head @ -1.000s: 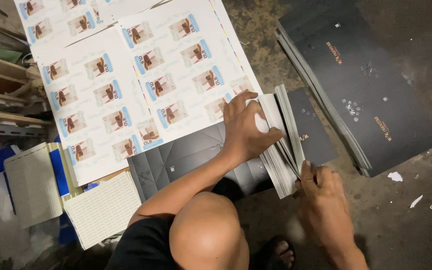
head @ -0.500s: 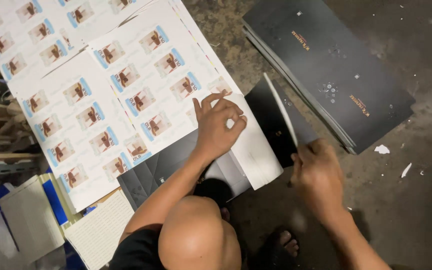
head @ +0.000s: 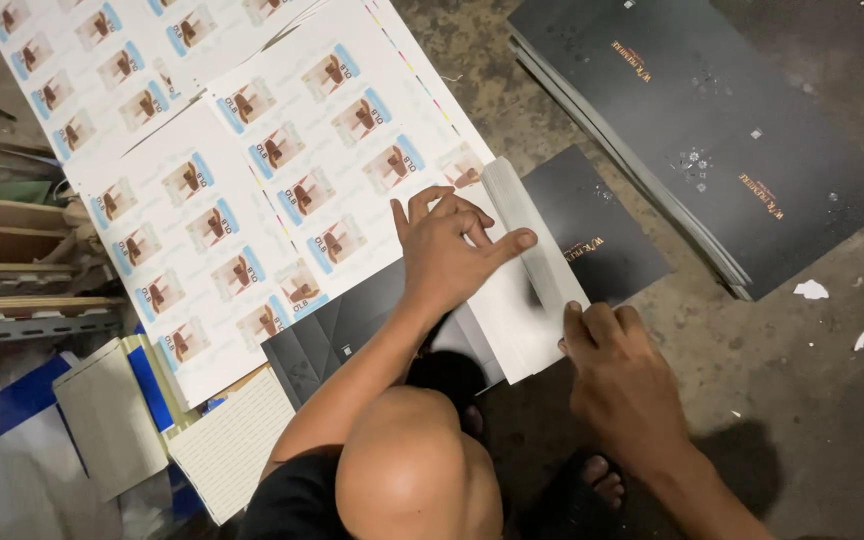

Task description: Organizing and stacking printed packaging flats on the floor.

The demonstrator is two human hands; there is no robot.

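Note:
A stack of white-backed sheets [head: 527, 300] lies on the floor in front of my knee, over dark grey sheets [head: 592, 235] with small gold print. My left hand [head: 447, 250] presses flat on the stack, fingers spread, with the thumb reaching across its raised edge. At the stack's near right corner my right hand [head: 617, 375] grips the edge with its fingertips. My bare knee [head: 407, 470] hides the near part of the dark sheets.
Large white sheets printed with rows of small labels [head: 252, 170] cover the floor at the left. A thick pile of dark sheets [head: 712, 140] lies at the upper right. Wooden slats [head: 12, 250], boards and blue pieces crowd the left edge. Paper scraps [head: 810, 290] dot the concrete.
The stack, held fanned and on edge by both hands a second ago, now lies flat. My left hand has spread on top of it and my right hand has moved to its near corner.

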